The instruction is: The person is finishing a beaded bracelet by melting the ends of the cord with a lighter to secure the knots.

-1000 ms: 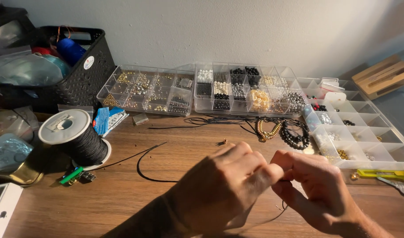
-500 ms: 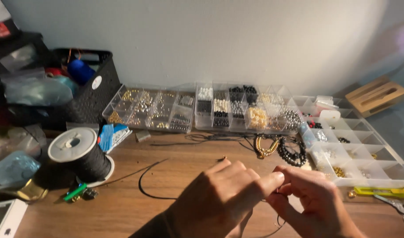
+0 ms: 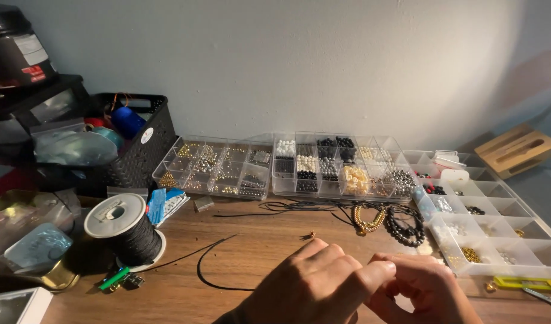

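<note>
Compared with half a second ago, I see my hands sitting lower and nearer in view, with more wall showing above. At near left, a spool of black cord (image 3: 126, 233) stands on the wooden tabletop (image 3: 257, 252), and a loose black cord (image 3: 210, 270) curves beside it. My left hand (image 3: 308, 288) and right hand (image 3: 422, 291) meet at near centre, fingertips pressed together; whether each grip pinches anything I cannot tell. Clear bead boxes (image 3: 338, 165) line the far edge.
</note>
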